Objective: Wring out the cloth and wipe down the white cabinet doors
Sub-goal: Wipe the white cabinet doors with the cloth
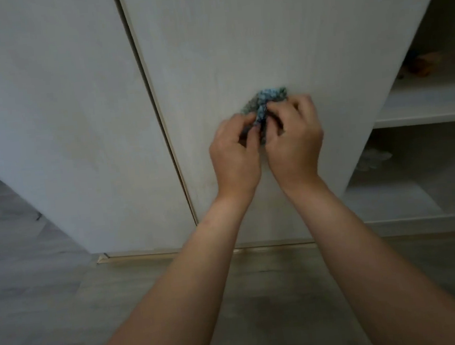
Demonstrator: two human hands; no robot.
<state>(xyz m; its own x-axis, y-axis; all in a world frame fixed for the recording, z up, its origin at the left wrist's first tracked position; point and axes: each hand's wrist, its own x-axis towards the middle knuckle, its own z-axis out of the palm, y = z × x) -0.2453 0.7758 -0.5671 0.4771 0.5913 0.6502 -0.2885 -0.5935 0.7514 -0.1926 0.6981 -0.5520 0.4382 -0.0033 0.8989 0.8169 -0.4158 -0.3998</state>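
White cabinet doors (264, 43) fill view, two panels, seam between; floor (67, 313) below, open shelves (422, 103) at right. Left hand (234, 155) and right hand (294, 138) both grip cloth (265, 102), fingers curled and pinching it, in front of right-hand door. Cloth small, bunched, blue-grey, speckled. Judgement: bunching or wringing step; twist hands opposite ways, squeeze firmly, then flatten cloth for broad strokes.

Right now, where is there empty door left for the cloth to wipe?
Bare: the left door, and the right door above the cloth. Crowded: the middle, where the left hand and right hand grip it.
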